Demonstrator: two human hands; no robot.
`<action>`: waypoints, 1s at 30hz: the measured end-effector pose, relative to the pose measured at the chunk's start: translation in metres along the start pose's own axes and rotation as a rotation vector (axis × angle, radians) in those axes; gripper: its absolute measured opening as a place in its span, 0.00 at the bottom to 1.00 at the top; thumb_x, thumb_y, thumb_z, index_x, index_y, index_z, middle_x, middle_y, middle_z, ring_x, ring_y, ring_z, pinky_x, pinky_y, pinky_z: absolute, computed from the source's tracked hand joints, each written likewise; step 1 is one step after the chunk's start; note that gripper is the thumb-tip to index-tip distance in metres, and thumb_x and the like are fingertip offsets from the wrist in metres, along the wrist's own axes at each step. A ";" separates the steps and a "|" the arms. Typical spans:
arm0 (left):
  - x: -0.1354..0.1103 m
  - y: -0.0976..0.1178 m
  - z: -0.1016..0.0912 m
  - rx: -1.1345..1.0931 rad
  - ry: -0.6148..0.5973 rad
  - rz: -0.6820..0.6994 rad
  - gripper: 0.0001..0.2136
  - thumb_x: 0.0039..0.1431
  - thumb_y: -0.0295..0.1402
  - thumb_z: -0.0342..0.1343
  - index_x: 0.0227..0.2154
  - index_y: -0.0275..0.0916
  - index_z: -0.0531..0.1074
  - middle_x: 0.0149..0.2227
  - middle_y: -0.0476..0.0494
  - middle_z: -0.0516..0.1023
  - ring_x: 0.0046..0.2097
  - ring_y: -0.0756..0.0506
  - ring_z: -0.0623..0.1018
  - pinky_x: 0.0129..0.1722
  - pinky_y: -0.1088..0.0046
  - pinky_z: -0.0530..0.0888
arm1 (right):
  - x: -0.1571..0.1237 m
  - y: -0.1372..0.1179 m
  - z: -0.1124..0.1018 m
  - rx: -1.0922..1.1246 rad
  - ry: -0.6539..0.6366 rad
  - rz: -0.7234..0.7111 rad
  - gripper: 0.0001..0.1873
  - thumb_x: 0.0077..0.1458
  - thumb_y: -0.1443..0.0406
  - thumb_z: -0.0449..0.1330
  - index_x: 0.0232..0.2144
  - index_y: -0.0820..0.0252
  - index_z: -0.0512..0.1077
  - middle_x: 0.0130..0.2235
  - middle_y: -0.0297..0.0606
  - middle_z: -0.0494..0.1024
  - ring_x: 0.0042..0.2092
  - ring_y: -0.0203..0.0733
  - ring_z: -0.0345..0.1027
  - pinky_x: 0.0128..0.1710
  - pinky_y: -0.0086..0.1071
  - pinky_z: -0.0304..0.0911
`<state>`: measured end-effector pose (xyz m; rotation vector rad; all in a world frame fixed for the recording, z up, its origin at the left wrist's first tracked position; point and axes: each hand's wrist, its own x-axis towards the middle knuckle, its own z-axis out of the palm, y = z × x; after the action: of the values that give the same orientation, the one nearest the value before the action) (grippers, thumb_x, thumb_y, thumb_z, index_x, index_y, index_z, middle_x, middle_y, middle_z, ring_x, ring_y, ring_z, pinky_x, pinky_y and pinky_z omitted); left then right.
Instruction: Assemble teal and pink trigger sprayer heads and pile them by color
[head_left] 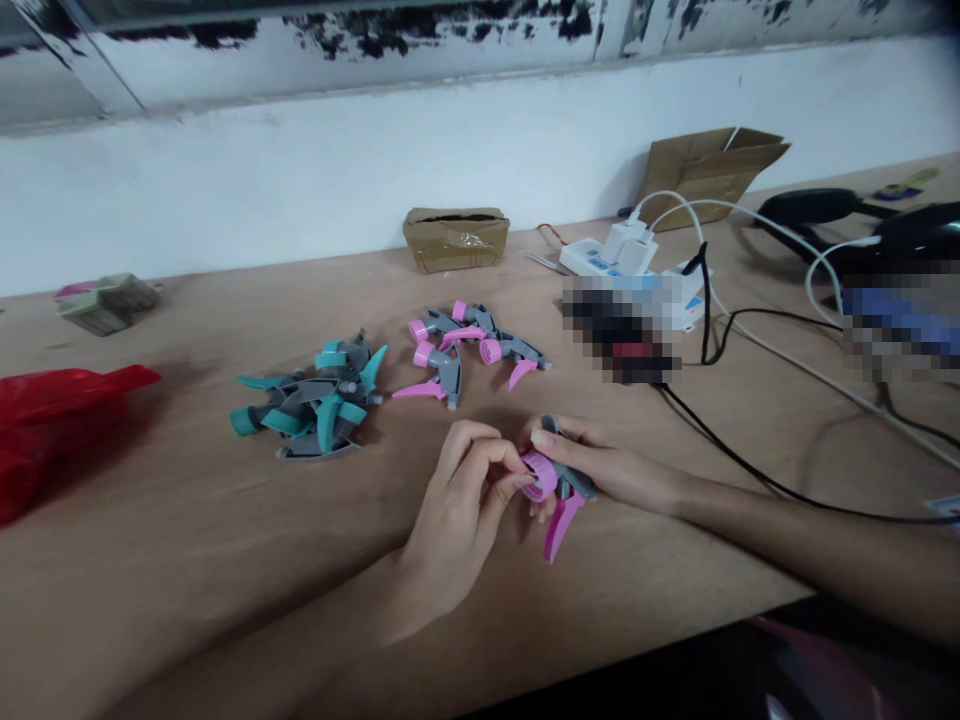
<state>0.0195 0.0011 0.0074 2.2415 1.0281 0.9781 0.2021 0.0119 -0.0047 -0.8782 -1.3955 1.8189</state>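
Note:
My right hand [574,448] is closed around a grey trigger spray head [571,480] with a pink collar and a pink trigger, held just above the table. The collar's open end faces left, and the trigger hangs downward. At that opening my left hand [469,495] is closed in a pinch, thumb and forefinger together. What sits between those fingertips is too small to make out. Beyond my hands lie several loose pink-and-grey spray heads [448,372]. To their left is a heap of teal-and-grey spray heads [319,400].
A red plastic bag [60,420] lies at the left table edge. Small cardboard boxes [455,243] stand near the wall. A power strip [589,258] with white chargers sits at the back right, beside an open carton [694,180]. Black cable [739,480] crosses the right side.

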 end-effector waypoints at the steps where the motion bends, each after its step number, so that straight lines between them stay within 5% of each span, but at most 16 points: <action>1: 0.000 0.000 0.000 0.000 0.003 0.002 0.05 0.60 0.24 0.49 0.30 0.39 0.64 0.35 0.47 0.64 0.37 0.49 0.69 0.37 0.73 0.69 | 0.000 0.000 0.000 -0.008 0.003 0.004 0.17 0.57 0.52 0.52 0.29 0.60 0.64 0.23 0.31 0.75 0.24 0.31 0.71 0.22 0.23 0.61; 5: 0.000 0.000 0.001 -0.011 0.021 0.019 0.05 0.61 0.24 0.48 0.31 0.40 0.63 0.35 0.47 0.64 0.37 0.49 0.69 0.37 0.72 0.69 | 0.001 0.001 0.001 0.006 0.014 0.014 0.18 0.56 0.51 0.53 0.29 0.60 0.66 0.21 0.30 0.74 0.21 0.31 0.68 0.19 0.22 0.58; 12: -0.004 0.003 0.000 -0.024 0.085 0.061 0.04 0.61 0.24 0.48 0.32 0.40 0.63 0.34 0.49 0.63 0.35 0.50 0.68 0.37 0.74 0.69 | 0.007 -0.002 -0.010 0.089 0.284 -0.054 0.20 0.57 0.50 0.52 0.28 0.61 0.69 0.14 0.29 0.69 0.17 0.31 0.63 0.19 0.25 0.60; 22: -0.003 -0.008 0.005 -0.194 0.213 -0.154 0.02 0.62 0.27 0.48 0.34 0.40 0.62 0.35 0.47 0.66 0.36 0.49 0.70 0.36 0.71 0.69 | 0.002 0.000 -0.002 0.215 0.034 -0.002 0.12 0.55 0.57 0.57 0.32 0.60 0.67 0.23 0.32 0.76 0.24 0.31 0.70 0.25 0.24 0.62; 30: -0.002 0.001 0.000 -0.005 0.215 0.001 0.04 0.59 0.23 0.51 0.32 0.38 0.64 0.34 0.49 0.65 0.35 0.51 0.69 0.35 0.75 0.68 | 0.000 -0.004 0.002 0.317 -0.021 0.087 0.12 0.54 0.59 0.58 0.36 0.61 0.65 0.27 0.35 0.77 0.30 0.36 0.73 0.34 0.30 0.66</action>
<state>0.0194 -0.0010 0.0070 2.1683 1.1126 1.2411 0.2008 0.0116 0.0000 -0.7651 -1.0545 2.0488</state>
